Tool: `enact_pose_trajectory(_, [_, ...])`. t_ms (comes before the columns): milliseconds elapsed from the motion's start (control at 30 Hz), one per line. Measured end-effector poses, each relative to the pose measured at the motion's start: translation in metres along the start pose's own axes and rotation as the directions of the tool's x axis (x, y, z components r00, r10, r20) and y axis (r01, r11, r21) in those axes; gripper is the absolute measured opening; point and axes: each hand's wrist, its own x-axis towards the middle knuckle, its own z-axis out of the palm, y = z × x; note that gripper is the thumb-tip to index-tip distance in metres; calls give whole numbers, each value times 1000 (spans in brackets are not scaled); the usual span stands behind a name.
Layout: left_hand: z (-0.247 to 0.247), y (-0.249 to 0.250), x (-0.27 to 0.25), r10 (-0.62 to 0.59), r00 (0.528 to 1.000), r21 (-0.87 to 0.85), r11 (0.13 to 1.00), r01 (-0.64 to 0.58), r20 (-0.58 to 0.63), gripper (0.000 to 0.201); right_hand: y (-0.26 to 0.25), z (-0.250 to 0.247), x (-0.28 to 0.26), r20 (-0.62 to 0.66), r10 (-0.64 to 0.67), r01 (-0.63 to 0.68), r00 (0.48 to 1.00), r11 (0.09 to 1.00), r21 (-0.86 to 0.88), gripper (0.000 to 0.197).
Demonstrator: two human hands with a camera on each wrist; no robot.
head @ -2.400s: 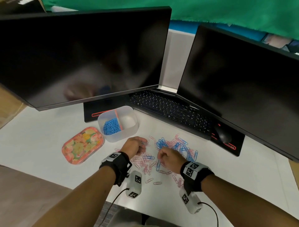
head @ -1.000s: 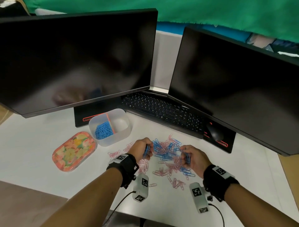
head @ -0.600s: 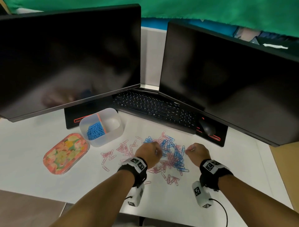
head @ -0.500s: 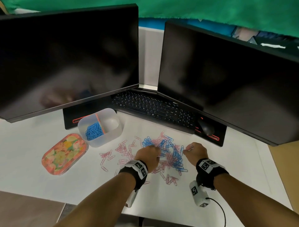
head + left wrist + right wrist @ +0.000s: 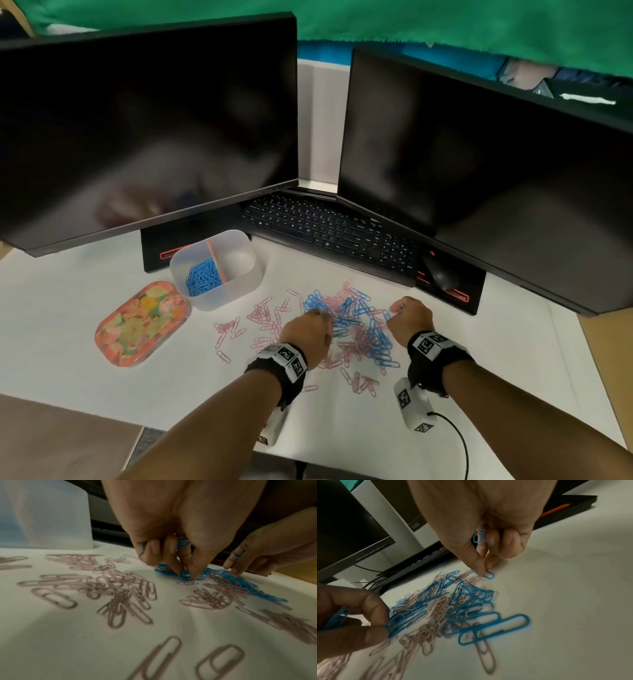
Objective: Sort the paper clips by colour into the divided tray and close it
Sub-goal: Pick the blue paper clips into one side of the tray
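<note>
we pick blue clips from the mixed pile (image 5: 346, 325) on the desk; our left hand (image 5: 308, 330) is curled around a bunch of blue clips (image 5: 182, 542); our right hand (image 5: 411, 315) keeps some too and pinches one more blue clip (image 5: 488, 574) flat at its fingertips; the divided tray (image 5: 219, 294) lies at 10 o'clock, nearer to the left hand; its lid (image 5: 142, 323) lies beside it.

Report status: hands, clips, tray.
Left hand and right hand both grip blue clips at the mixed pile. Divided tray open, blue clips in one side only. Lid lies beside it.
</note>
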Motion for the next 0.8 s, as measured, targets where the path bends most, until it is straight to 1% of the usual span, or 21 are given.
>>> enact_pose_trajectory(100, [-1, -5, -1, -36, 998, -130, 991, 30, -44, 13, -1, 1, 2, 16, 3, -3, 1000, 1000, -10, 26])
enact_pose_trajectory(167, [-3, -8, -3, -70, 996, -241, 969, 55, -54, 17, 0, 1, 1, 48, -6, 7, 999, 999, -36, 26])
enact_pose_trajectory(233, [-8, -11, -7, -84, 994, -331, 942, 58, -66, 24, 2, -2, 1, 76, -26, 27, 997, 999, -22, 24])
enact_pose_trajectory(300, [-18, -14, -11, -105, 992, -465, 883, 61, -70, 26, 1, -6, 2, 123, -34, 35, 992, 999, -10, 17])
enact_pose_trajectory(333, [-25, -16, -13, -134, 990, -568, 819, 83, -49, 25, -1, -8, 2, 158, -23, 17, 987, 999, 42, 18])
enact_pose_trajectory(367, [-33, -18, -15, -181, 984, -689, 713, 131, 1, 25, -5, -10, 0, 211, 1, -33, 978, 988, 148, 19])
enact_pose_trajectory(400, [-41, -20, -18, -232, 971, -806, 561, 187, 63, 27, -11, -12, -2, 277, 19, -103, 961, 950, 293, 21])
enact_pose_trajectory(433, [-50, -23, -20, -274, 954, -894, 387, 226, 123, 29, -18, -13, -6, 343, 20, -173, 939, 891, 420, 23])
enact_pose_trajectory(467, [-60, -26, -24, -296, 941, -945, 226, 235, 163, 29, -26, -12, -10, 407, 0, -229, 913, 827, 514, 24])
enact_pose_trajectory(500, [-68, -31, -27, -304, 935, -970, 99, 224, 185, 26, -37, -10, -15, 469, -34, -269, 883, 781, 564, 25])
enact_pose_trajectory(533, [-77, -36, -31, -305, 932, -978, 8, 208, 196, 23, -51, -6, -20, 521, -78, -285, 850, 764, 579, 27])
enact_pose_trajectory(600, [-94, -48, -38, -319, 925, -978, -96, 183, 205, 21, -82, 9, -31, 594, -172, -245, 786, 795, 556, 30])
enact_pose_trajectory(667, [-109, -61, -42, -365, 906, -974, -152, 169, 214, 27, -119, 27, -42, 628, -230, -212, 744, 809, 548, 28])
enact_pose_trajectory(733, [-123, -76, -43, -440, 874, -974, -175, 142, 206, 32, -159, 45, -55, 626, -247, -178, 739, 826, 535, 21])
enact_pose_trajectory(800, [-136, -90, -41, -515, 840, -983, -152, 107, 171, 32, -199, 62, -64, 606, -272, -115, 747, 845, 522, 14])
